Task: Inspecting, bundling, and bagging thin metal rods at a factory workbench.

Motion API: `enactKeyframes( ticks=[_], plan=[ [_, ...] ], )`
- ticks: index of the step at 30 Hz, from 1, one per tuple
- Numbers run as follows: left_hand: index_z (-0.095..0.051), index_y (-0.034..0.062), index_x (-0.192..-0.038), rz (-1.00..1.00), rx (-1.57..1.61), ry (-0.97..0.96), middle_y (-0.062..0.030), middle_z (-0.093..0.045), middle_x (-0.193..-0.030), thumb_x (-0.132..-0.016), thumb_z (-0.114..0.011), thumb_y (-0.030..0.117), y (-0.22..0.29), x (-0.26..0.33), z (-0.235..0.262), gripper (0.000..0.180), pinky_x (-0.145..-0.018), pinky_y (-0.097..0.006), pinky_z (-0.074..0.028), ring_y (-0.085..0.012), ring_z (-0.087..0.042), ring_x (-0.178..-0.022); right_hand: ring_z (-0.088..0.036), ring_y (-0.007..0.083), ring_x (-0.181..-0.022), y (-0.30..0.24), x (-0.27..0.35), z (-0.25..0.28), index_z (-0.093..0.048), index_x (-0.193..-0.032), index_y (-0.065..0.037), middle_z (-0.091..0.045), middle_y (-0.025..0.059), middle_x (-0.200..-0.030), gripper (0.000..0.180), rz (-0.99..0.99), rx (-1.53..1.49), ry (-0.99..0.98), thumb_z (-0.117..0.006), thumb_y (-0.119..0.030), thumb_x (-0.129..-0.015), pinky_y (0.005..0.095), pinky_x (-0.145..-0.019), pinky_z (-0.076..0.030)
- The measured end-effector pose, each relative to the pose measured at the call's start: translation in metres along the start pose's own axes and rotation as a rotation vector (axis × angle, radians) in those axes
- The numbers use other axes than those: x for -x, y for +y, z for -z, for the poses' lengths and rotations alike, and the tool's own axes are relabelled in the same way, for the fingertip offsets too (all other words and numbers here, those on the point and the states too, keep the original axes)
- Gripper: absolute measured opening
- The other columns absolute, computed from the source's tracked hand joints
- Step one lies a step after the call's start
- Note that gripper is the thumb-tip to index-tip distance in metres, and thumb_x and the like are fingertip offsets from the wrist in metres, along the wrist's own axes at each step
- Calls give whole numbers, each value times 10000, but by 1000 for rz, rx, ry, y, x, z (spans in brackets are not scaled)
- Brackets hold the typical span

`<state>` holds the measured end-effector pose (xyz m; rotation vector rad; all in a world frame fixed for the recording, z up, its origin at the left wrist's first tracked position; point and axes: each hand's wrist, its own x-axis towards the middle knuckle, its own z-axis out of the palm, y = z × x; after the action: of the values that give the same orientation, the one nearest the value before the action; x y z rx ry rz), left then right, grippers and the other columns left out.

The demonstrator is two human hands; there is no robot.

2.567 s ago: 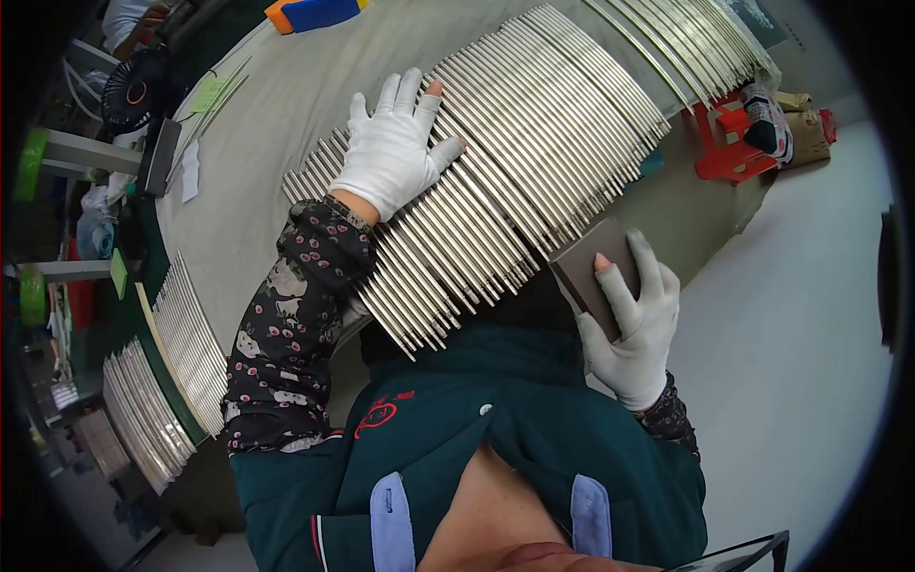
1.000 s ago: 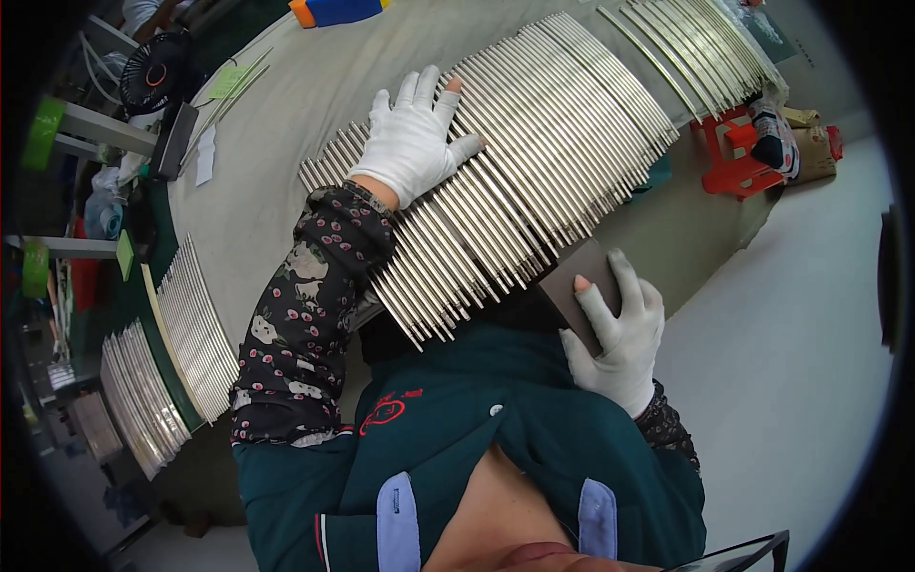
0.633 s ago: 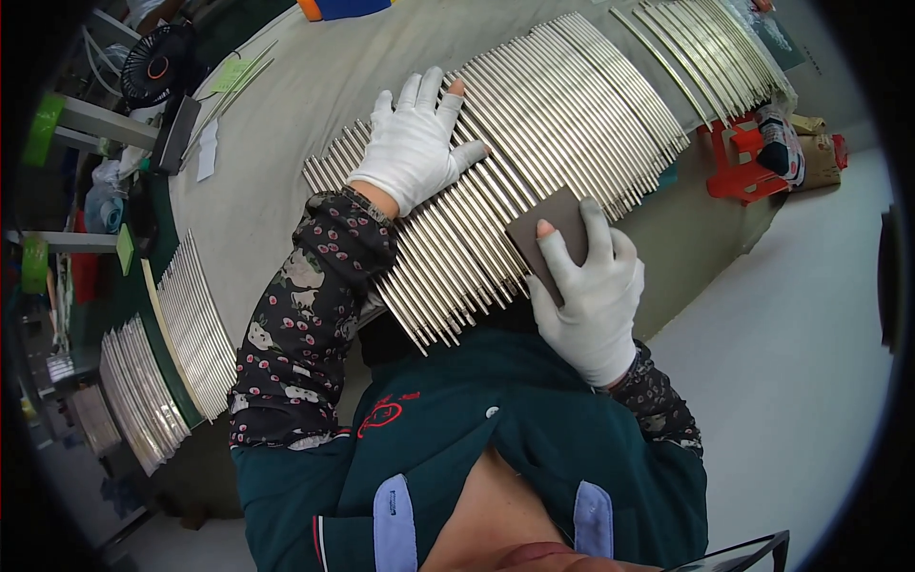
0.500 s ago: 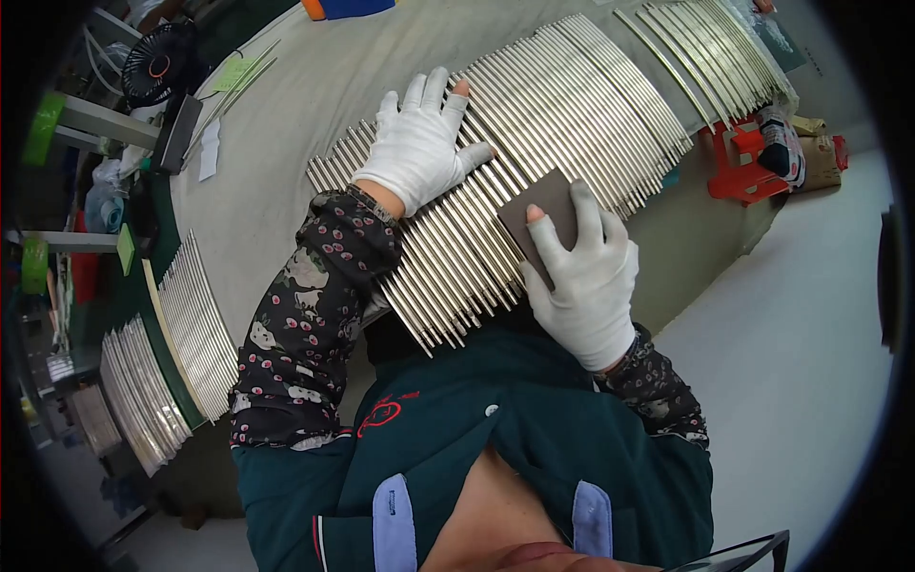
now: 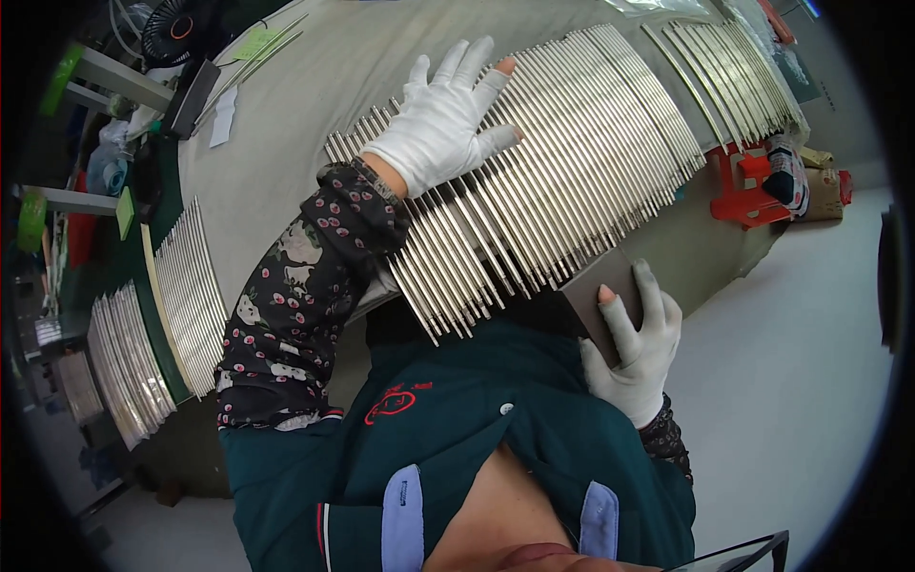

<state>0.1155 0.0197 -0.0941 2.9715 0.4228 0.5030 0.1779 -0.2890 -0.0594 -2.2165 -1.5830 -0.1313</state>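
A long row of thin shiny metal rods (image 5: 562, 162) lies side by side across a grey-covered table (image 5: 315, 86). My left hand (image 5: 443, 114), in a white glove, presses flat on the rods near the row's left part, fingers spread. My right hand (image 5: 634, 348), also gloved, grips a dark brown rectangular block (image 5: 600, 296) just off the near ends of the rods, at the table's front edge.
More bundles of metal rods (image 5: 186, 296) lie on green surfaces at the left, with a further set (image 5: 124, 362) beyond. A black fan (image 5: 181, 29) and clutter sit at the upper left. A red stool (image 5: 748, 186) stands on the pale floor at the right.
My right hand with the brown block slid up onto the rods, then drew back off their near ends to the table's front edge. My left hand stayed pressed on the rods.
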Motion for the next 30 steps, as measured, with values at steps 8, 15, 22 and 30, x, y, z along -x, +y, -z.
enactKeyframes(
  ticks=[8,15,22,30],
  plan=[
    [-246,130,-1419,-195,-183,-202,-204,-240,-1440,-868,-352,603,-51,83,30,734,-1064,-523,-205,-376,-256,-1321,-447,338,-1047,12,-3,-4,-523,-1204,-167,-408,216,-1314,695,46,7,68,-709,-134,-536,426,-888,-370],
    [-239,136,-1416,-143,-205,-233,-167,-235,-1450,-876,-361,574,-33,46,16,706,-1063,-530,-207,-377,-264,-1315,-495,323,-1022,10,-3,-25,-521,-1171,-205,-455,203,-1251,711,386,-37,51,-730,-192,-491,411,-761,-405],
    [-302,143,-1397,63,-7,-119,-98,-268,-1461,-905,-373,529,-66,42,10,629,-1112,-476,-123,-274,-218,-1358,-531,197,-968,33,-13,-35,-474,-1061,-215,-516,5,-1072,318,810,47,20,-644,-300,-806,439,-822,-419],
    [-317,142,-1394,68,5,-167,-83,-299,-1451,-944,-376,407,-62,46,11,526,-1123,-447,-114,-241,-222,-1362,-555,187,-935,42,-38,-52,-417,-1102,-185,-537,5,-1030,248,759,123,76,-530,-246,-890,424,-804,-413]
  ],
)
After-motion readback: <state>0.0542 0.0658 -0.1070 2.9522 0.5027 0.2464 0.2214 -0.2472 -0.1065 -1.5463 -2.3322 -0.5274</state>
